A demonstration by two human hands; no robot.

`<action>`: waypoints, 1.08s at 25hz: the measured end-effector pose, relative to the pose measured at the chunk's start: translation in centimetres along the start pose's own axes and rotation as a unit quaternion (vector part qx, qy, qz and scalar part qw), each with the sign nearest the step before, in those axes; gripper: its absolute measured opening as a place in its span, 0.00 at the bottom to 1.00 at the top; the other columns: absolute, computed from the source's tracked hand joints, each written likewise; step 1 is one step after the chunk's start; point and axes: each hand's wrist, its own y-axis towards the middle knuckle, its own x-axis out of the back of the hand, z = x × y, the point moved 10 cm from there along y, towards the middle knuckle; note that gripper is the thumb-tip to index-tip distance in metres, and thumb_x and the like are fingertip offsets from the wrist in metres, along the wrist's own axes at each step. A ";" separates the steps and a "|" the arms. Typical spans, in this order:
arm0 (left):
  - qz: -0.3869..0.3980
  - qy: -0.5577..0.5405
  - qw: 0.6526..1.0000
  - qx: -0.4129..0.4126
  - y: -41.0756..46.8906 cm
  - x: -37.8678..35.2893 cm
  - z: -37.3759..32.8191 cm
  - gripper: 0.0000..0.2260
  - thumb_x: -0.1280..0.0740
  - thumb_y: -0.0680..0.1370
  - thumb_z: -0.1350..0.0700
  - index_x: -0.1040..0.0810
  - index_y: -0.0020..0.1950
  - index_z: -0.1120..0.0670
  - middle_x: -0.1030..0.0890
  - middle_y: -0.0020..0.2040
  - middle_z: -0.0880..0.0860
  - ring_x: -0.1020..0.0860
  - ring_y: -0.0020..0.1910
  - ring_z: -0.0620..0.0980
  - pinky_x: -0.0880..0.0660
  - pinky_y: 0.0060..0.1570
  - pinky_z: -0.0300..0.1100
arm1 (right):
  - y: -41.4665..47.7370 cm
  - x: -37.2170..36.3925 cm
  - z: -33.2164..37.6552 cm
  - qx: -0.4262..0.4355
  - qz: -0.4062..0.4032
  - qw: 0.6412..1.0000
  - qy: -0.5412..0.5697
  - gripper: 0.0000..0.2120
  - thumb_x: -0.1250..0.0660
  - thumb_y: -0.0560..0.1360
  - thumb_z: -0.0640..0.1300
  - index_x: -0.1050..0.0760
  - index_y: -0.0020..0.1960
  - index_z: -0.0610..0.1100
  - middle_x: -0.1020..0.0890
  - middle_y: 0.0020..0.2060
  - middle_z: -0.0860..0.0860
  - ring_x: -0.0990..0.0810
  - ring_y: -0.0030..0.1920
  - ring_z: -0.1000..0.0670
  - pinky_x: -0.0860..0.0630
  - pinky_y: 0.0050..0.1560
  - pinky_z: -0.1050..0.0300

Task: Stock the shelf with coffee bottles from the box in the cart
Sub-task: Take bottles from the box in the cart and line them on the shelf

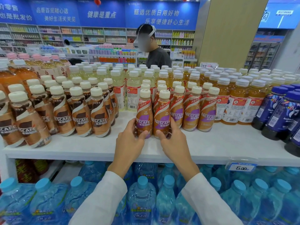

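Observation:
Two purple-labelled Nescafe coffee bottles stand upright side by side on the white top shelf [219, 143]. My left hand [129, 140] grips the left coffee bottle [144, 116] low on its body. My right hand [173, 138] wraps the base of the right coffee bottle [163, 117]. Both sit at the front of a group of matching purple coffee bottles [193, 109]. A group of brown-labelled Nescafe bottles [81, 114] fills the shelf's left part. The box and cart are out of view.
Orange juice bottles [238, 103] and dark blue bottles [282, 111] stand to the right, pale drinks [133, 88] behind. Blue-capped water bottles [142, 197] fill the lower shelf, with a price tag [241, 168] on the edge. A person [155, 54] stands beyond the shelf.

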 end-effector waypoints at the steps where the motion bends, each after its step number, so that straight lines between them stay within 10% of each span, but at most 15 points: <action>1: -0.001 0.003 1.000 0.001 0.0 0.0 0.0 0.30 0.28 0.79 0.50 0.34 0.78 0.50 0.23 0.72 0.51 0.23 0.68 0.51 0.25 0.68 0.56 | 0.0 0.0 0.0 0.000 0.002 1.000 -0.005 0.33 0.31 0.80 0.49 0.41 0.80 0.49 0.26 0.72 0.51 0.26 0.70 0.50 0.28 0.71 0.48; 20: -0.024 0.047 0.998 0.016 -0.9 0.5 0.4 0.36 0.28 0.77 0.42 0.38 0.80 0.50 0.28 0.76 0.52 0.25 0.71 0.54 0.28 0.70 0.55 | -1.0 0.1 -0.5 -0.004 0.022 1.000 0.015 0.35 0.31 0.79 0.54 0.42 0.80 0.49 0.30 0.75 0.53 0.29 0.73 0.49 0.29 0.72 0.46; 27: -0.072 -0.023 0.997 -0.027 -6.3 2.0 -0.7 0.16 0.30 0.79 0.45 0.25 0.66 0.41 0.20 0.64 0.41 0.22 0.62 0.42 0.26 0.58 0.36 | -6.1 3.0 -1.6 0.006 0.014 0.999 0.041 0.23 0.32 0.80 0.50 0.32 0.74 0.52 0.26 0.69 0.57 0.27 0.67 0.57 0.31 0.66 0.60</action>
